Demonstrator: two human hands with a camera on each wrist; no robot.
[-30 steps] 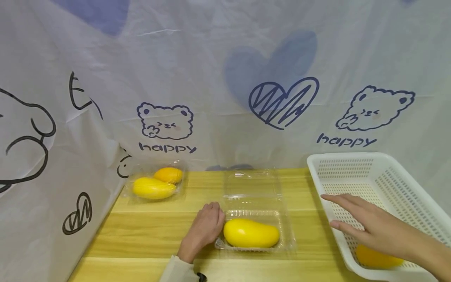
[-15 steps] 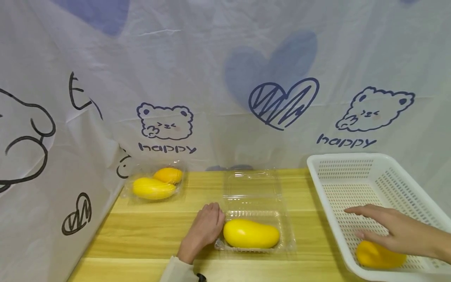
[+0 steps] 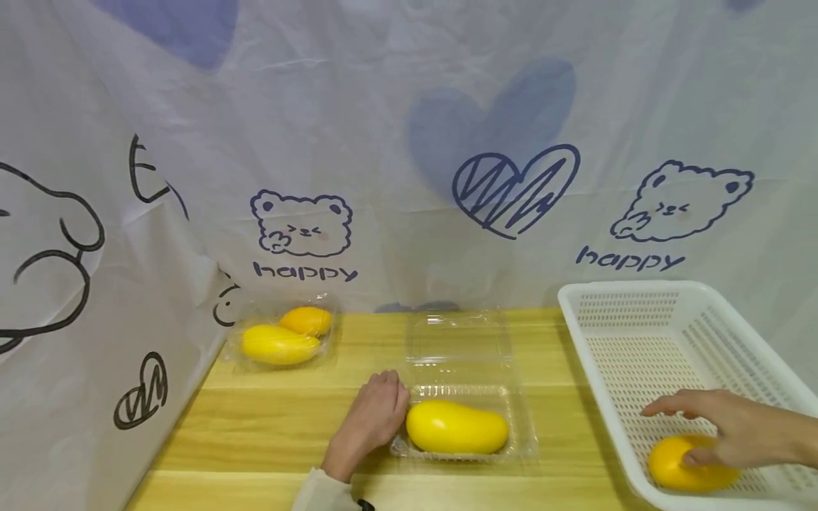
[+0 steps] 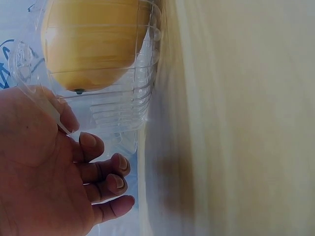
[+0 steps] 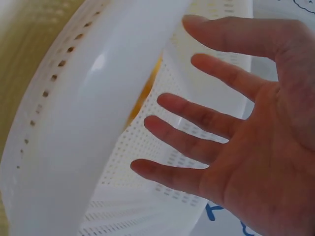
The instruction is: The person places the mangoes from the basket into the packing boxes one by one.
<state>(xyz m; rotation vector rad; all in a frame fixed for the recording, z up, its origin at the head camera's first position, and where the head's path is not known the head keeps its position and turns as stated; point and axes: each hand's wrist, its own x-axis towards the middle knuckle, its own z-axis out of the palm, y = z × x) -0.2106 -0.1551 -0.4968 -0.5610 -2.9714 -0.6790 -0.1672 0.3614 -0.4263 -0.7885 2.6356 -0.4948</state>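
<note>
At the far left of the wooden table (image 3: 255, 426), against a printed cloth (image 3: 409, 177), we see a clear plastic box (image 3: 262, 309) holding two mangoes (image 3: 277, 345); its see-through edges are hard for us to trace. Near the middle comes the left hand (image 3: 373, 408), its sleeve cut off by the bottom of the head view. From above its back hides most of the fingers, but the left wrist view shows us thumb and forefinger pinching the edge of an open box (image 3: 524, 433). Its lid (image 3: 456, 341) is laid back toward the cloth, and a yellow mango (image 3: 456, 427) lies in its base. At the right stands a white basket (image 3: 591, 376), its near right corner out of frame. An orange mango (image 3: 671, 461) lies at its near end, partly hidden under the right hand (image 3: 744, 429). That hand grasps nothing, fingers spread; whether it touches the fruit, we cannot tell. The basket's rim blocks most of the fruit in the right wrist view.
</note>
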